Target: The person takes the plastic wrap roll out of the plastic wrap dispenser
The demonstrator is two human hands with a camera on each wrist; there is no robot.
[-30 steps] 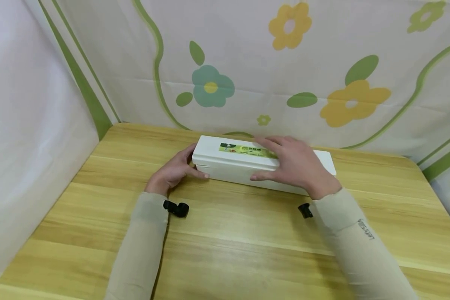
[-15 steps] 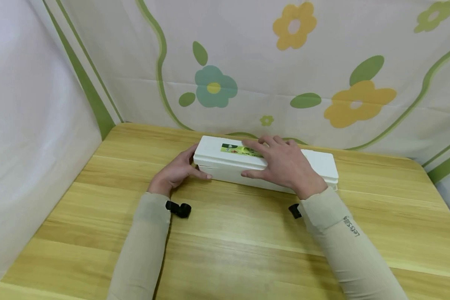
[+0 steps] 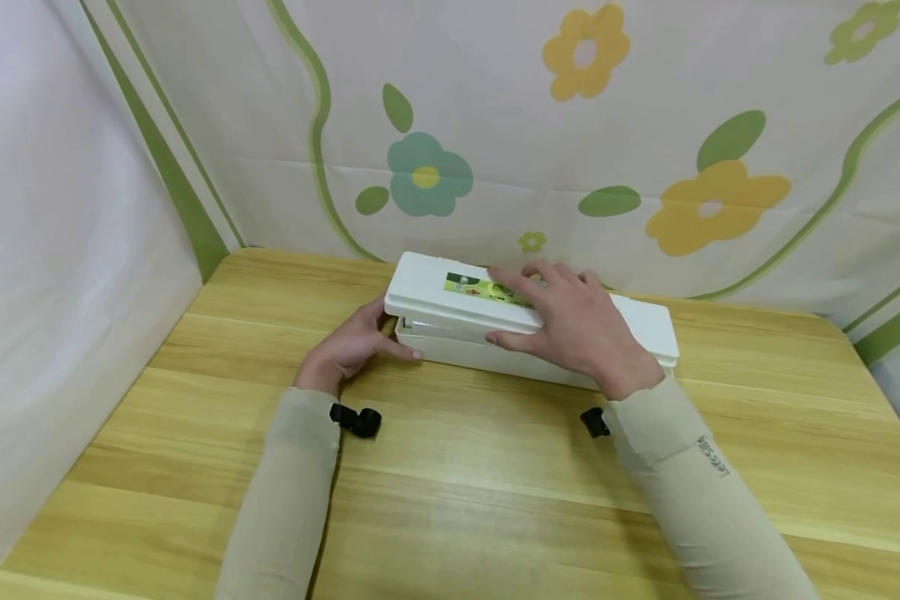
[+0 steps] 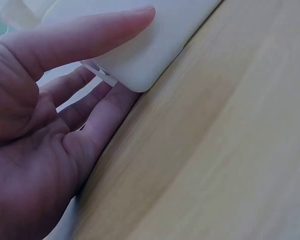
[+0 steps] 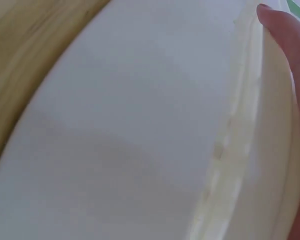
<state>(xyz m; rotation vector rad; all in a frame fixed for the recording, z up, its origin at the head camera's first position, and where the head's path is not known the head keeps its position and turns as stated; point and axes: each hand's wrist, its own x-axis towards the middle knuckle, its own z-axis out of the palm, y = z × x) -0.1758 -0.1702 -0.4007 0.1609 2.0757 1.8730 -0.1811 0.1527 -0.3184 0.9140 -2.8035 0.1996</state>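
A long white cling film box [image 3: 480, 354] with a green label lies across the far part of the table. Its lid [image 3: 423, 279] is raised at the left end, leaving a dark gap with a pale edge inside; toward the right, lid and body still meet. My left hand [image 3: 356, 343] grips the left end of the body, thumb along the front and fingers behind, as the left wrist view also shows. My right hand [image 3: 581, 325] spans the lid from above, holding it with the thumb [image 5: 285, 25] at its front edge; the other fingers cover part of the label.
The wooden table [image 3: 457, 500] reaches back to a white curtain [image 3: 495, 125] printed with flowers and leaves, close behind the box. Another pale curtain [image 3: 60, 250] hangs along the left side. A small black camera [image 3: 360, 422] sits at the left cuff.
My right hand slid left along the lid, then the lid's left end rose from the body. My left hand has kept its place at the box's left end.
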